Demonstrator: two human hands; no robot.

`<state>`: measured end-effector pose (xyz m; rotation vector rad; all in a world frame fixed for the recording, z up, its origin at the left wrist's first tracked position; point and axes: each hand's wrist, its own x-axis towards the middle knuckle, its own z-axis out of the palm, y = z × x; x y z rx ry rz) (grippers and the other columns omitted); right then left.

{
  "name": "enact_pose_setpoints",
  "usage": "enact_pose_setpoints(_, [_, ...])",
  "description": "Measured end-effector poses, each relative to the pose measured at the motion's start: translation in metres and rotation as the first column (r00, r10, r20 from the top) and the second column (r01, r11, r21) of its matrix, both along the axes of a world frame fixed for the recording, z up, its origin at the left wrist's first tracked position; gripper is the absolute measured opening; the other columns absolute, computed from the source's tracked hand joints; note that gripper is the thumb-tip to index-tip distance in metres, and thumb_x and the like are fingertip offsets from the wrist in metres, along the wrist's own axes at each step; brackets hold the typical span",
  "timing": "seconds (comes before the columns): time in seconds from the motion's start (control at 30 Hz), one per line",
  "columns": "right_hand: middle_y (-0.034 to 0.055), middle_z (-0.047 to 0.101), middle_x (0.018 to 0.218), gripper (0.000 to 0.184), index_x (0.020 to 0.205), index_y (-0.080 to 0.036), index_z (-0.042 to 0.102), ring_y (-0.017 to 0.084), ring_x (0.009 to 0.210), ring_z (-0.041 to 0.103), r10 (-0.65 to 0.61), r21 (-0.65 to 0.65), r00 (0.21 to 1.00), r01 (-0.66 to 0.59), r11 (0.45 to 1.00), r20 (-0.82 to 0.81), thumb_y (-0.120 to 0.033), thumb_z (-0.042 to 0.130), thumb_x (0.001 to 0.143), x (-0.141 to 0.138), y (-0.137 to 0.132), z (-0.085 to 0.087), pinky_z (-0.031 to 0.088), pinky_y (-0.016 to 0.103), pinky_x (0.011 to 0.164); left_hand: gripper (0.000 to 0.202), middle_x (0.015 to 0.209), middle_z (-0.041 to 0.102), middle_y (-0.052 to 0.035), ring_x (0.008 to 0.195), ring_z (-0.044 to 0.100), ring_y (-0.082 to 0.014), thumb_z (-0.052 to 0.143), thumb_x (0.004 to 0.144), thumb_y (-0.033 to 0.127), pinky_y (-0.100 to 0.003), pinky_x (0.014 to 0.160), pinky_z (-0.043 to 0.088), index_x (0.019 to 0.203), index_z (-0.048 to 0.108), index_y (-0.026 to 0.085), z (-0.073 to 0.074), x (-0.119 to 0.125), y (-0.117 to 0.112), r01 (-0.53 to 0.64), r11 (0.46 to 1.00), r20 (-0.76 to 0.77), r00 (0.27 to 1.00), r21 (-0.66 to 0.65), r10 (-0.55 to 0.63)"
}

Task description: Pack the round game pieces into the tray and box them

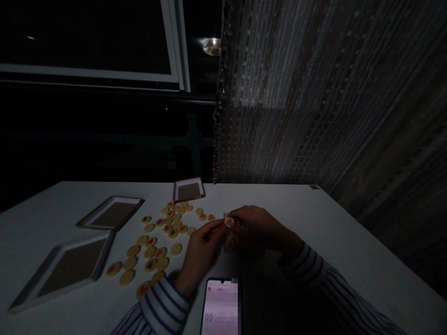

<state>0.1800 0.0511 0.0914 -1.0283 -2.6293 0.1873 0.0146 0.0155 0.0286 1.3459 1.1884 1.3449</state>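
"Left hand (203, 243)?"
"Half-curled, fingertips against a red-marked xiangqi piece (229, 222); grip unclear."
"Right hand (261, 224)?"
"Arched, hold hidden. Piece lies between both, just right of the left fingertips."

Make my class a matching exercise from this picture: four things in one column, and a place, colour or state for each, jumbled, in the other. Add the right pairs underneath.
Things
1. phone
2. curtain
3. shallow trays
4. left hand

Places, colours and states
A. brownish bottom with pale inner walls
B. between the scattered round pieces and the right hand
C. screen lit, at the bottom of the picture
D. hanging in strands

Right pairs
1-C
2-D
3-A
4-B
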Motion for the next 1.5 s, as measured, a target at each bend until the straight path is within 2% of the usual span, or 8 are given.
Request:
enact_pose_setpoints(0.13, [0.0060, 0.063, 0.096, 0.028, 0.104, -0.019, 0.056, 0.017, 0.086, 0.056, -0.044, 0.011, 0.999, 0.043, 0.999, 0.025, -0.032, 0.047, 0.081, 0.007, 0.002, 0.003, 0.039, 0.028, 0.075, 0.028, 0.100, 0.064, -0.0047, 0.092, 0.059, -0.0178, 0.055, 0.075, 0.031, -0.033, 0.084, 0.045, 0.100, 0.061, 0.020, -0.002, -0.003, -0.006, 0.032, 0.990, -0.286, 0.958, 0.135, 0.008])
enact_pose_setpoints(0.33, [0.0058, 0.063, 0.095, 0.027, 0.102, -0.019, 0.057, 0.017, 0.086, 0.056, -0.082, 0.034, 0.997, 0.082, 0.996, 0.008, -0.031, 0.047, 0.080, 0.016, 0.004, 0.007, 0.039, 0.027, 0.075, 0.029, 0.108, 0.059, -0.0061, 0.099, 0.054, -0.0202, 0.049, 0.079, 0.027, -0.037, 0.086, 0.042, 0.107, 0.054, 0.023, -0.001, -0.003, -0.015, 0.185, 0.957, -0.641, 0.767, 0.224, 0.002])
enact_pose_setpoints(0.53, [0.0070, 0.062, 0.097, 0.030, 0.105, -0.017, 0.056, 0.017, 0.087, 0.055, -0.105, 0.028, 0.994, 0.106, 0.994, -0.034, -0.028, 0.049, 0.078, 0.027, 0.008, 0.009, 0.040, 0.028, 0.077, 0.023, 0.094, 0.061, -0.0061, 0.086, 0.056, -0.0199, 0.049, 0.079, 0.033, -0.032, 0.074, 0.043, 0.097, 0.056, 0.021, -0.004, -0.002, -0.015, 0.229, 0.940, -0.790, 0.610, 0.255, 0.066])
enact_pose_setpoints(0.7, [0.0057, 0.063, 0.095, 0.030, 0.105, -0.017, 0.057, 0.017, 0.084, 0.057, -0.143, 0.014, 0.990, 0.143, 0.990, -0.005, -0.029, 0.049, 0.078, 0.036, 0.012, 0.009, 0.040, 0.027, 0.074, 0.020, 0.091, 0.060, -0.0040, 0.086, 0.054, -0.0192, 0.048, 0.081, 0.033, -0.033, 0.077, 0.039, 0.095, 0.055, 0.021, -0.004, -0.003, -0.017, 0.239, 0.945, -0.854, 0.515, 0.222, 0.070])
enact_pose_setpoints(1.13, [0.0058, 0.065, 0.087, 0.027, 0.098, -0.019, 0.061, 0.016, 0.077, 0.058, -0.207, -0.096, 0.960, 0.228, 0.969, 0.187, -0.030, 0.046, 0.080, 0.049, 0.019, 0.002, 0.038, 0.024, 0.065, 0.022, 0.091, 0.062, -0.0038, 0.093, 0.053, -0.0199, 0.045, 0.082, 0.030, -0.043, 0.094, 0.027, 0.099, 0.057, 0.023, -0.014, -0.004, -0.015, 0.242, 0.944, -0.862, 0.501, 0.225, 0.077])
enact_pose_setpoints(1.5, [0.0077, 0.063, 0.090, 0.029, 0.095, -0.018, 0.063, 0.018, 0.081, 0.056, -0.191, -0.098, 0.949, 0.221, 0.970, 0.252, -0.035, 0.047, 0.078, 0.056, 0.026, -0.013, 0.038, 0.025, 0.068, 0.019, 0.088, 0.063, -0.0027, 0.089, 0.055, -0.0180, 0.044, 0.083, 0.027, -0.043, 0.096, 0.025, 0.094, 0.059, 0.023, -0.014, -0.003, -0.016, 0.249, 0.942, -0.856, 0.512, 0.224, 0.068])
